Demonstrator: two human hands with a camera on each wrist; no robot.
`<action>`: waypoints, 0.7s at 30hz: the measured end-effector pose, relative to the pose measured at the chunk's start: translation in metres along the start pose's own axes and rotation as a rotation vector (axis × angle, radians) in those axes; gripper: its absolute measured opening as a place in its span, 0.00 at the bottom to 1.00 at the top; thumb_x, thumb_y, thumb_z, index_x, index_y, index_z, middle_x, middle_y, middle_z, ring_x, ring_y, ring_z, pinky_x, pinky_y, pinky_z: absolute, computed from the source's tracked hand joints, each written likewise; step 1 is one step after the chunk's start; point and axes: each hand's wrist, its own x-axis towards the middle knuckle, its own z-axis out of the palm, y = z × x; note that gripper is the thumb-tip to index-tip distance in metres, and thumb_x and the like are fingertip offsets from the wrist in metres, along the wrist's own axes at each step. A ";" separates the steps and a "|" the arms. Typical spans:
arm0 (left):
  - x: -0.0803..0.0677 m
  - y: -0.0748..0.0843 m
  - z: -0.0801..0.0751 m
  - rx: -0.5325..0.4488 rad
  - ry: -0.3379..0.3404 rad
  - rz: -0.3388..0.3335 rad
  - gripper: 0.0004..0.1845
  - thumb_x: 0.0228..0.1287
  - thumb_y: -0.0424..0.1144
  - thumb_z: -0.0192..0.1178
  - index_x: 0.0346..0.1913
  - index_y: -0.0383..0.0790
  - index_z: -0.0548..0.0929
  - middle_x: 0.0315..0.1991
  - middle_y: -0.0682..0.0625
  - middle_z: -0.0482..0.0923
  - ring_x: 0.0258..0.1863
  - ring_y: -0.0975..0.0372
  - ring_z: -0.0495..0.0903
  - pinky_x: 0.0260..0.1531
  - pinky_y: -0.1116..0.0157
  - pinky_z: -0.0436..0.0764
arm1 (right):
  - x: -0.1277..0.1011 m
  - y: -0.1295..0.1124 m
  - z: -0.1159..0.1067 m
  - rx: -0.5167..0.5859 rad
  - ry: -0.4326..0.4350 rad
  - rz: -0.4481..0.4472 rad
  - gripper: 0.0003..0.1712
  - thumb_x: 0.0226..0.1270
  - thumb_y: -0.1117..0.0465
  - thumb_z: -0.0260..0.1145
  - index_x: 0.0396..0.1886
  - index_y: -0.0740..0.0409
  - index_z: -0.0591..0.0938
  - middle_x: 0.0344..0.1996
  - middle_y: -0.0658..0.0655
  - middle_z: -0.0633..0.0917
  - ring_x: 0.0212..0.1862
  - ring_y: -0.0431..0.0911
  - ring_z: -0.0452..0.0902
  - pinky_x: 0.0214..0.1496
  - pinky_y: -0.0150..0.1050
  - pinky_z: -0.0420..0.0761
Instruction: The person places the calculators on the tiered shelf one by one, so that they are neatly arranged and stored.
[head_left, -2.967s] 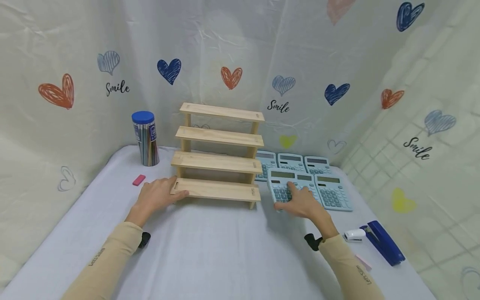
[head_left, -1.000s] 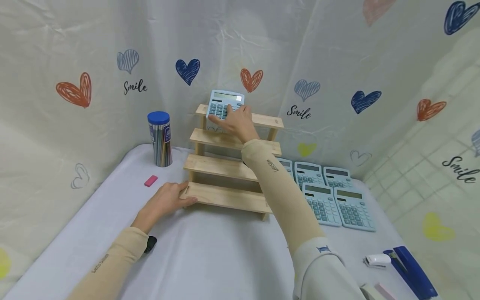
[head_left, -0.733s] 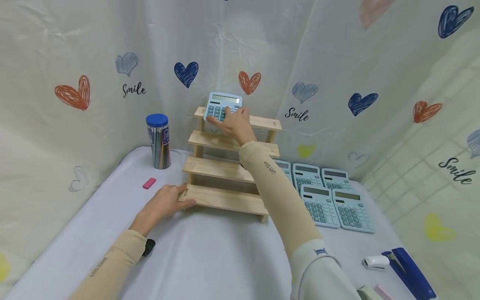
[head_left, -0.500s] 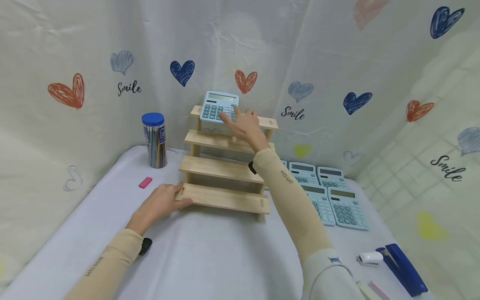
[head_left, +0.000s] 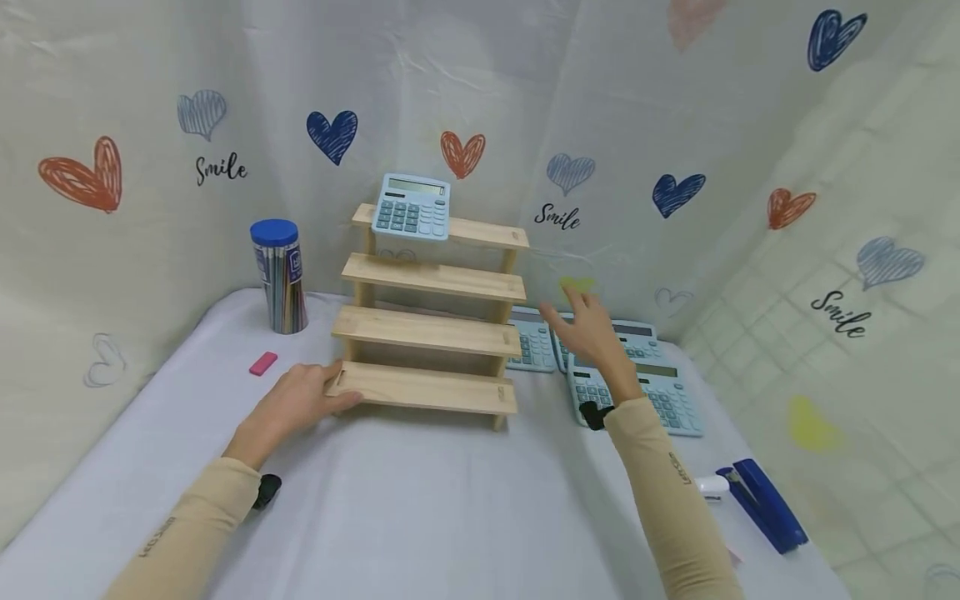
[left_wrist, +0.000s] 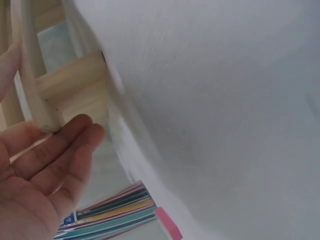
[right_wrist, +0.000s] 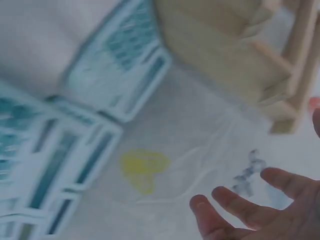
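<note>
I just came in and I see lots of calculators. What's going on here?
A person is working at a table with a wooden stepped shelf. One blue calculator stands on its top step. The left hand rests on the bottom step's end. The right hand is open and empty, above the other calculators lying beside the shelf.

We see a calculator (head_left: 411, 206) on the left end of the stepped rack's (head_left: 431, 329) top shelf, a pencil tub (head_left: 280, 276) and eraser (head_left: 262, 363) to its left, more calculators (head_left: 660, 392) to its right, and a stapler (head_left: 763, 504) nearer us.
</note>
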 end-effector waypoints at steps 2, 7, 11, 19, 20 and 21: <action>0.000 0.000 -0.001 -0.005 -0.004 -0.001 0.46 0.63 0.59 0.66 0.72 0.27 0.67 0.22 0.52 0.58 0.24 0.60 0.65 0.24 0.65 0.65 | -0.010 0.022 0.005 -0.027 -0.012 0.027 0.48 0.74 0.30 0.46 0.82 0.53 0.49 0.78 0.73 0.52 0.77 0.73 0.48 0.71 0.73 0.58; 0.002 -0.001 0.000 0.005 0.002 0.021 0.46 0.63 0.59 0.66 0.71 0.26 0.67 0.23 0.49 0.64 0.26 0.58 0.68 0.26 0.64 0.66 | -0.029 0.065 0.016 -0.083 -0.110 0.118 0.47 0.75 0.34 0.49 0.81 0.58 0.52 0.77 0.76 0.51 0.75 0.77 0.46 0.69 0.75 0.58; 0.005 -0.002 0.001 0.014 0.004 0.026 0.46 0.64 0.59 0.66 0.71 0.26 0.67 0.24 0.47 0.69 0.28 0.57 0.70 0.28 0.64 0.67 | -0.032 0.092 0.025 -0.154 -0.229 0.202 0.49 0.74 0.33 0.49 0.81 0.61 0.52 0.76 0.80 0.48 0.74 0.82 0.42 0.67 0.78 0.55; 0.003 0.000 -0.001 0.015 -0.010 0.005 0.45 0.64 0.58 0.66 0.71 0.26 0.67 0.36 0.36 0.79 0.30 0.56 0.71 0.27 0.65 0.67 | -0.037 0.110 0.042 -0.202 -0.315 0.274 0.54 0.68 0.31 0.56 0.79 0.64 0.55 0.74 0.85 0.43 0.70 0.89 0.36 0.61 0.84 0.53; 0.003 0.000 -0.001 0.014 -0.012 0.003 0.46 0.64 0.58 0.66 0.72 0.26 0.66 0.37 0.35 0.80 0.30 0.56 0.72 0.27 0.65 0.67 | -0.037 0.110 0.044 -0.205 -0.315 0.271 0.54 0.68 0.31 0.57 0.79 0.63 0.55 0.74 0.85 0.43 0.70 0.89 0.36 0.61 0.84 0.53; 0.003 0.001 -0.001 0.013 -0.012 0.002 0.45 0.64 0.58 0.66 0.72 0.26 0.66 0.38 0.34 0.80 0.31 0.55 0.72 0.27 0.65 0.67 | -0.037 0.108 0.046 -0.209 -0.317 0.270 0.55 0.67 0.31 0.58 0.79 0.63 0.56 0.74 0.85 0.43 0.70 0.89 0.35 0.61 0.84 0.54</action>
